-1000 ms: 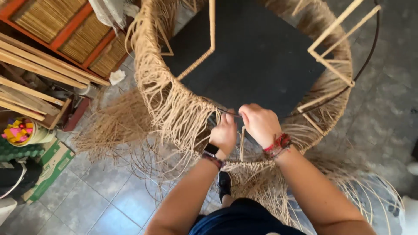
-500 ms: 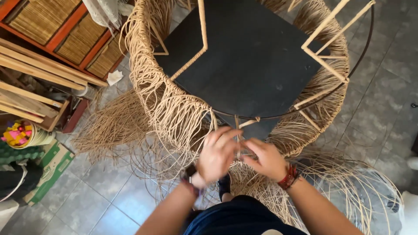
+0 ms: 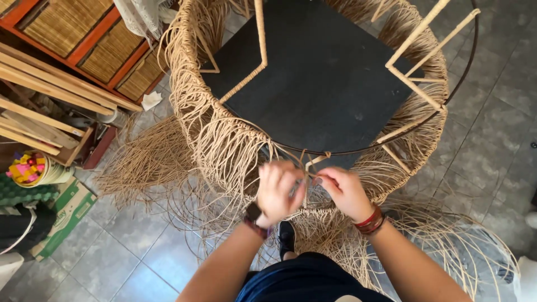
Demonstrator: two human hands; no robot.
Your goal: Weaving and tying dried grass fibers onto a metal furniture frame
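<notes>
A round metal frame [image 3: 391,142] wrapped in tan rattan strands [image 3: 224,140] stands in front of me, with a black square board [image 3: 330,78] inside it. My left hand [image 3: 278,190] is blurred at the near rim, fingers closed around a rattan strand [image 3: 306,168]. Just to its right, my right hand [image 3: 345,191] pinches the same strand where it loops over the dark rim. A dark watch sits on my left wrist and red bands on my right wrist.
Loose rattan strands [image 3: 145,162] spread over the grey tiled floor around the frame. Wooden slats [image 3: 39,106] and an orange cabinet with woven panels [image 3: 95,45] stand at the left. A bucket of coloured bits [image 3: 31,168] and a cardboard box [image 3: 61,218] lie nearby.
Both hands have moved slightly lower and apart at the near rim. The left hand has turned and swept across, now blurred. My view has shifted a little closer to the frame.
</notes>
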